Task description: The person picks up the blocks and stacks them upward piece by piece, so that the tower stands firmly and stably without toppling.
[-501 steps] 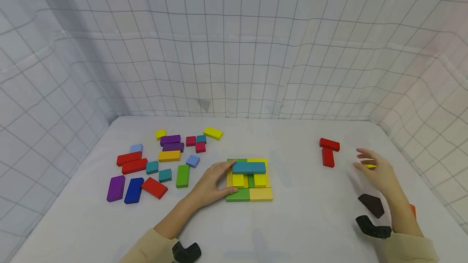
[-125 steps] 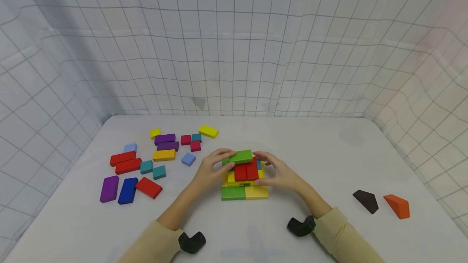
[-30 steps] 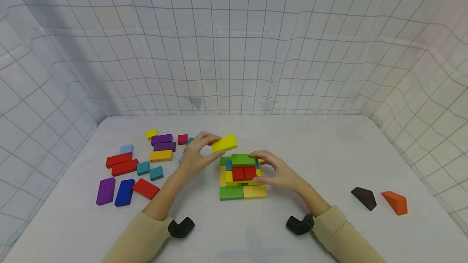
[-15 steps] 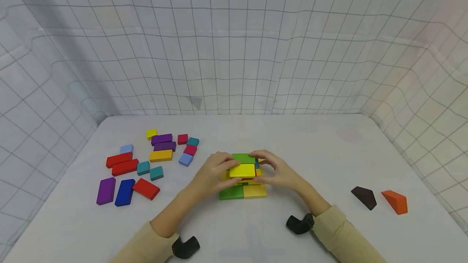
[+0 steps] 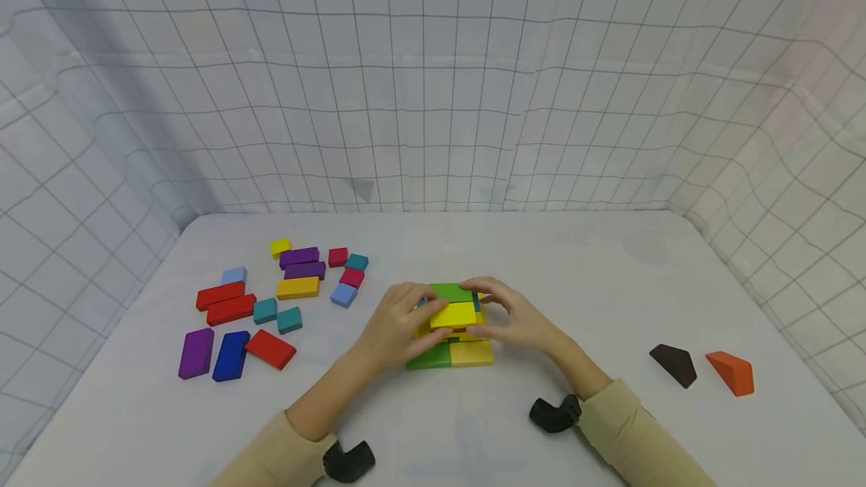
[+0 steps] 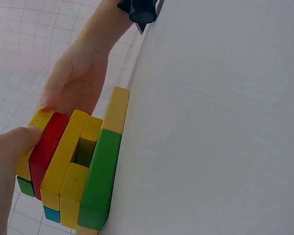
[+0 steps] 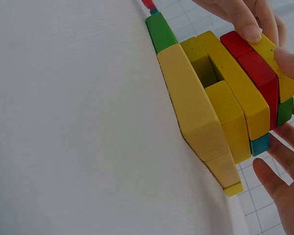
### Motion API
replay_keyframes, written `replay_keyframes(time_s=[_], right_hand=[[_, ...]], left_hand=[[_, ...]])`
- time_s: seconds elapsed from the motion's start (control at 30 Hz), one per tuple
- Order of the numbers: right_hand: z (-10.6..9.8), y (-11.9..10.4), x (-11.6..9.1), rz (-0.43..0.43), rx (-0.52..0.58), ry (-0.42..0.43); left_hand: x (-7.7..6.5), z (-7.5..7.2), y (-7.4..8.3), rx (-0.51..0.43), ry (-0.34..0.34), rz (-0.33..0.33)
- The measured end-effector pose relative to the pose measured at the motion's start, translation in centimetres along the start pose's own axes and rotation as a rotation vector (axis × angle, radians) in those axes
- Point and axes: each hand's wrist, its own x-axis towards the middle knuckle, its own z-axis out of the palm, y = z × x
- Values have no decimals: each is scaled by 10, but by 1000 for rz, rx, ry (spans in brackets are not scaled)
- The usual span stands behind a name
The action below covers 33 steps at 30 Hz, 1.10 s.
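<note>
Stacked blocks [image 5: 453,315] top a white table [image 5: 568,261] before grid-lined sheeting [image 5: 446,89].

Curtained booth [image 5: 101,134], dark-gridded white cloth walls [image 5: 460,104] on three sides, plain white tabletop [image 5: 575,261]

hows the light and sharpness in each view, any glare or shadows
Head view: bright, even light, faint shadows on the table, no strong glare on the block stack; left wrist view: dimmer and tilted, edges fairly crisp; right wrist view: also dim, a soft shadow beside the block stack.
</note>
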Motion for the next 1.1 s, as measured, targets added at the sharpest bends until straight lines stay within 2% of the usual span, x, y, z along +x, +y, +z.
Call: replay_keyframes(time_s=[0.07,0.13,0.27,0.33,0.47,0.73,0.9,1.0,1.1], right_hand=[[1,6,0,-7,-8,1],[1,6,0,-11,-10,1],[0,1,0,0,-15,0],[0,0,1,6,-16,-2],[0,-2,1,14,-17,-2],[0,1,2,8,-32,-5],[3,23,0,-15,-58,2],[4,33,-1,-14,-58,1],[4,35,-1,-21,-54,1]], left_hand=[[0,1,0,-12,2,-22],[-2,2,0,-62,-13,-84],[-6,4,-4,-266,-77,-263],[-9,6,-7,-369,-103,-331],[-12,6,-10,-479,-123,-381],[-12,5,-11,-527,-121,-388],[-12,1,-12,-546,-153,-394],[-16,-10,-15,-528,-182,-421],[-26,-28,-22,-472,-207,-473]])
